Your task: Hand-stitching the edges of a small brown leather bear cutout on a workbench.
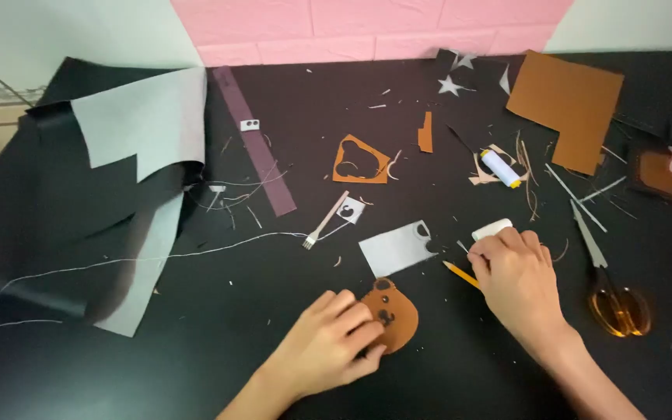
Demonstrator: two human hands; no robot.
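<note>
**Felt craft table: hands and pieces**

Left hand point(328, 342), lower centre: fingers curled, pinching the edge of a brown bear-face felt piece point(395, 317) lying flat on the black table point(219, 311).
Right hand point(516, 281), right of centre: fingers closed around a white glue stick point(491, 229); a yellow pencil point(460, 274) lies just beside it.
Grey felt scrap point(395, 249): just above the bear piece.
Scissors with amber handles point(612, 292): right of the right hand.
Brown felt sheet point(565, 109): upper right.
Grey fabric sheet point(145, 124): upper left.
</note>
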